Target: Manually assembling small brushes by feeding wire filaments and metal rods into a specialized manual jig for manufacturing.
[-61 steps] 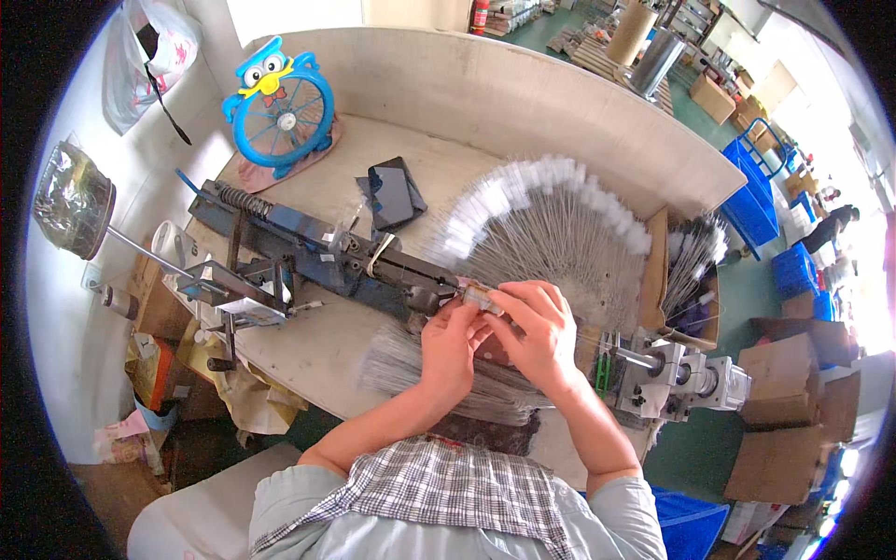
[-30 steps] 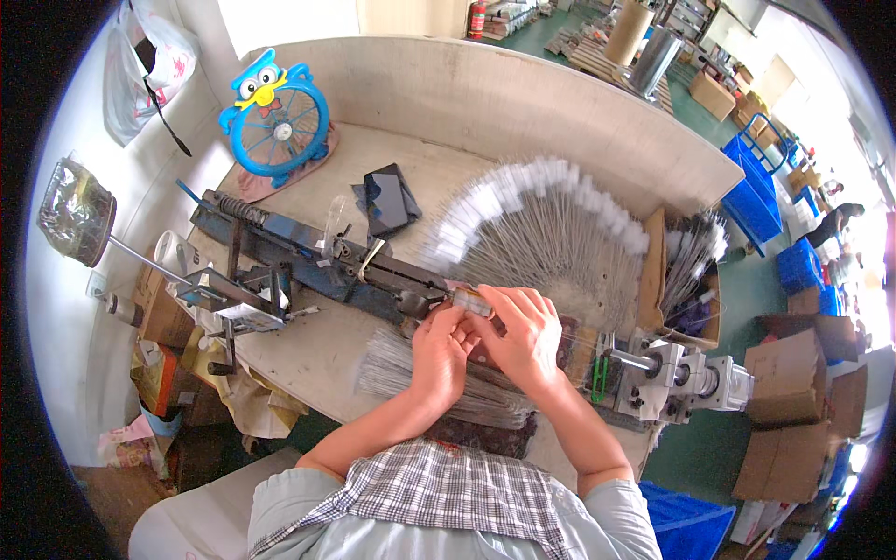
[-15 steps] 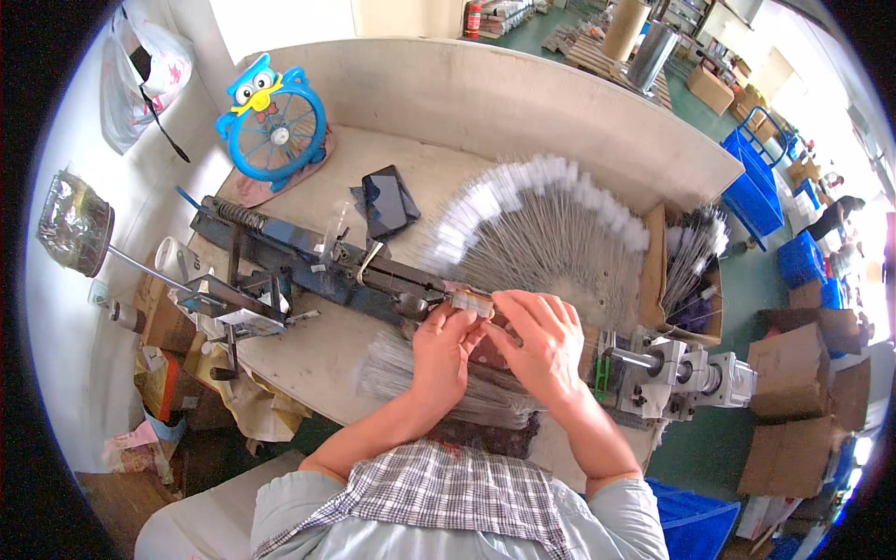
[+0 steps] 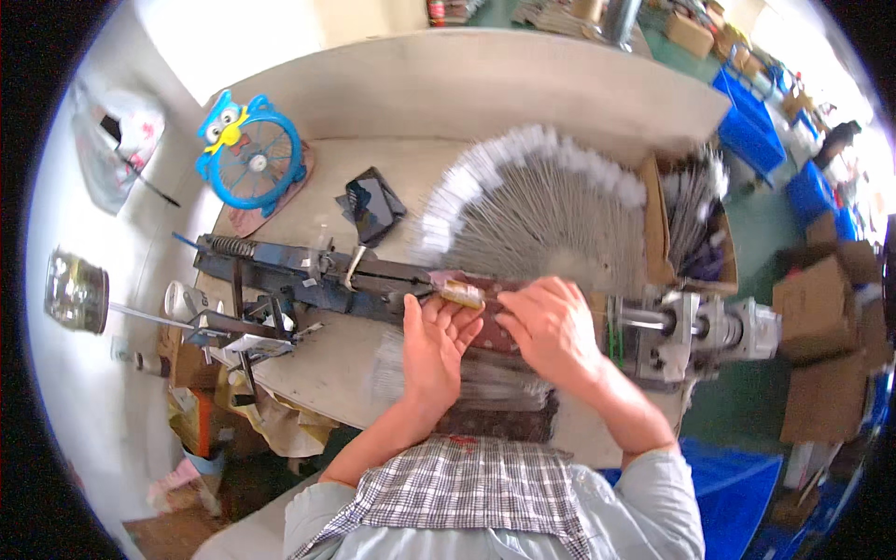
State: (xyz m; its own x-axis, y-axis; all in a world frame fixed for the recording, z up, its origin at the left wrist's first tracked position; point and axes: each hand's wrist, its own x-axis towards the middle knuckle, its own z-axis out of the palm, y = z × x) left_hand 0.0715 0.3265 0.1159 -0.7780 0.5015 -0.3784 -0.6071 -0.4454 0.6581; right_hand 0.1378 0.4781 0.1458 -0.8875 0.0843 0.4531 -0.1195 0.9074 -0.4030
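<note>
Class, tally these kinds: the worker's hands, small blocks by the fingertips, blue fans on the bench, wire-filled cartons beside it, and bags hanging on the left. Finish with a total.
Left hand and right hand: 2
Small block: 1
Blue fan: 1
Carton: 1
Bag: 1
Total: 6

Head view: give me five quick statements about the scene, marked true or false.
1. The left hand is open near the small piece. True.
2. The right hand covers the small piece. False: the right hand is to its right, with a gap showing.
3. The fan stands left of the splayed wires. True.
4. The wires' white ends point toward the hands. False: they point away.
5. The box is right of the wires. True.
</note>
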